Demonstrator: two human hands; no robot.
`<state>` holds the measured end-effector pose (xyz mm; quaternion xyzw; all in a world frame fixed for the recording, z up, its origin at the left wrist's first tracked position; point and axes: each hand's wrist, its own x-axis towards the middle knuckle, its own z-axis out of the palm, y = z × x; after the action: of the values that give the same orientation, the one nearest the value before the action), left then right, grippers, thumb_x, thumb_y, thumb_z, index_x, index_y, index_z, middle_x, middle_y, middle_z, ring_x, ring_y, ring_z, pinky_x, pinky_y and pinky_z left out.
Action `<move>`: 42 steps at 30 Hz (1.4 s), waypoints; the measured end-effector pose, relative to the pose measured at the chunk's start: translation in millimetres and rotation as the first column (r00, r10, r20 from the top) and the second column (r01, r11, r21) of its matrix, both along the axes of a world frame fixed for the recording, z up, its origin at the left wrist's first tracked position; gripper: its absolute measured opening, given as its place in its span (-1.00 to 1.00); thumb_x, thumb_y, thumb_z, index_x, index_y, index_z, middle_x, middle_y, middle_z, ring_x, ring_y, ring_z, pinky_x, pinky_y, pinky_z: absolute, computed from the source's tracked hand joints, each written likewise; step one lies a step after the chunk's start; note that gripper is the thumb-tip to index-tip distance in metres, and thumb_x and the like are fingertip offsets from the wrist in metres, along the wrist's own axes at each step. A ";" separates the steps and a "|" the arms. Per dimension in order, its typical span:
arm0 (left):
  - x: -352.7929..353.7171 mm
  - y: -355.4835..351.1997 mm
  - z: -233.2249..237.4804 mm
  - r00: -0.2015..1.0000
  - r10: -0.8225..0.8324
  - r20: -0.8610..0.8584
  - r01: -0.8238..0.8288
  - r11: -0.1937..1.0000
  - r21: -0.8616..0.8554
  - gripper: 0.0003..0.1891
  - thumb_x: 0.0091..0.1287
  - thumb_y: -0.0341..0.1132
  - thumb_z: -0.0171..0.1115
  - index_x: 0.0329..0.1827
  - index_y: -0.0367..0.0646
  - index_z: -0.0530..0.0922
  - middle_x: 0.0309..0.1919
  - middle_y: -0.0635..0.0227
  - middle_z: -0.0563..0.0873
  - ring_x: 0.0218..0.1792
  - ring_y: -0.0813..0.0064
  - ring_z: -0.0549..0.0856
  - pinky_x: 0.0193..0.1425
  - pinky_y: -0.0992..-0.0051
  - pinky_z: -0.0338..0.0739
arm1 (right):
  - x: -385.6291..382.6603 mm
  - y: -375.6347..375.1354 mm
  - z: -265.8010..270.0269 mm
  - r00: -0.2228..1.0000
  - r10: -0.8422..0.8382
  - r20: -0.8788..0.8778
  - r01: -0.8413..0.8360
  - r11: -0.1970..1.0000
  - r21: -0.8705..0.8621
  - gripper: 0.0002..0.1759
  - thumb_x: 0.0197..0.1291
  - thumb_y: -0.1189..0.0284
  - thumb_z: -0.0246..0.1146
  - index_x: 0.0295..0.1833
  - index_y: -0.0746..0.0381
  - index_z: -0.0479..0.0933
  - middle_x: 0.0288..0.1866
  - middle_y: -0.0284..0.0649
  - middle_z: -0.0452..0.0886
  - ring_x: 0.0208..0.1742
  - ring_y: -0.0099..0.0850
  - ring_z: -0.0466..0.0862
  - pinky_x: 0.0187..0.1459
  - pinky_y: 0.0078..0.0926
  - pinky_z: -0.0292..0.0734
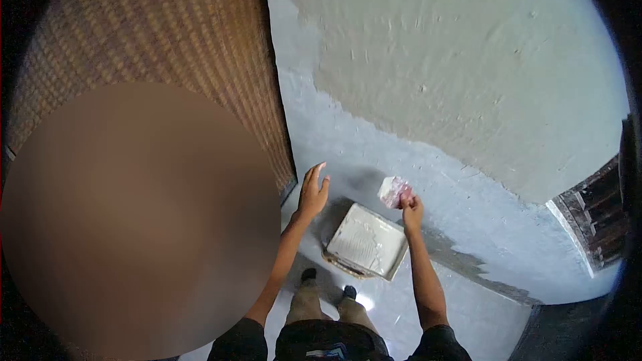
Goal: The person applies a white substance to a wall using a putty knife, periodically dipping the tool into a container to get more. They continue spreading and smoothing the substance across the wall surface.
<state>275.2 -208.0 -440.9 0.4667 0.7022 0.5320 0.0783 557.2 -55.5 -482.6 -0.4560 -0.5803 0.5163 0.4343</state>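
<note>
My right hand (pixel 412 214) grips a reddish flat spreader (pixel 394 191) smeared with white paste, held in front of the wall's lower part. Nothing is in my left hand (pixel 313 190), which is raised near the wall's left edge with its fingers apart. Below and between my hands is a rectangular tray (pixel 362 271) with white paste in it, its surface ridged on one side. The wall (pixel 461 60) has a large greyish-beige coat over its upper part, with a paler bluish band along its left and lower edges.
A woven brown panel (pixel 200 20) borders the wall on the left. A large blurred disc hides much of the left side. Dark slats in a pale frame (pixel 595 220) stand at the right. My feet are on the shiny light floor (pixel 461 314) below the tray.
</note>
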 end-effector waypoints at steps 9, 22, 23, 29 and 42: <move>108.3 -45.1 -135.0 0.977 0.127 0.170 -0.072 0.953 -0.295 -0.56 0.46 -0.28 0.05 0.35 -0.22 0.37 0.26 0.04 0.48 0.33 0.04 0.41 0.43 0.19 0.26 | 102.1 -56.8 -230.4 0.940 0.258 0.224 -0.200 0.947 -0.251 -0.82 0.31 0.40 0.31 -0.10 0.28 0.59 -0.37 -0.35 0.67 -0.42 -0.57 0.58 -0.34 -0.60 0.48; 210.3 -119.7 -293.0 0.950 0.251 0.186 -0.114 0.835 -0.539 -0.41 0.38 -0.28 0.12 0.43 -0.30 0.21 0.36 -0.10 0.31 0.39 -0.07 0.29 0.49 0.11 0.14 | 133.7 -84.7 -273.0 0.722 0.322 0.613 -0.383 0.923 -0.033 -0.76 0.32 0.31 0.23 -0.02 0.20 0.65 -0.22 -0.06 0.73 -0.20 -0.13 0.72 -0.18 -0.21 0.58; 209.8 -119.0 -291.2 0.941 0.255 0.222 -0.100 0.838 -0.536 -0.39 0.37 -0.29 0.12 0.44 -0.31 0.20 0.37 -0.10 0.29 0.40 -0.06 0.27 0.50 0.11 0.13 | 128.8 -85.1 -264.8 0.669 0.305 0.678 -0.397 0.918 -0.022 -0.76 0.32 0.30 0.23 -0.03 0.19 0.66 -0.25 -0.03 0.72 -0.21 -0.03 0.70 -0.17 -0.13 0.56; 207.0 -124.4 -332.9 0.946 0.266 0.183 -0.135 0.841 -0.524 -0.34 0.38 -0.27 0.12 0.49 -0.31 0.12 0.42 -0.09 0.23 0.44 -0.06 0.23 0.51 0.10 0.10 | 120.4 -75.5 -282.1 0.652 0.173 0.739 -0.371 0.922 0.112 -0.76 0.32 0.32 0.21 -0.04 0.20 0.67 -0.34 -0.04 0.69 -0.38 -0.08 0.58 -0.25 -0.17 0.52; 197.4 -106.7 -344.3 0.960 0.241 0.145 -0.137 0.850 -0.510 -0.32 0.39 -0.28 0.11 0.50 -0.34 0.08 0.43 -0.11 0.24 0.43 -0.07 0.25 0.52 0.10 0.08 | 157.4 -111.9 -268.2 0.565 0.216 0.796 -0.581 0.790 0.198 -0.73 0.23 0.54 0.24 0.03 0.13 0.66 -0.06 -0.15 0.73 -0.18 -0.14 0.66 -0.04 -0.26 0.44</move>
<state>472.6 -314.8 -785.2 0.3024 0.8456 0.3845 0.2135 714.6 -167.4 -750.8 -0.3654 -0.8946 0.2276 0.1198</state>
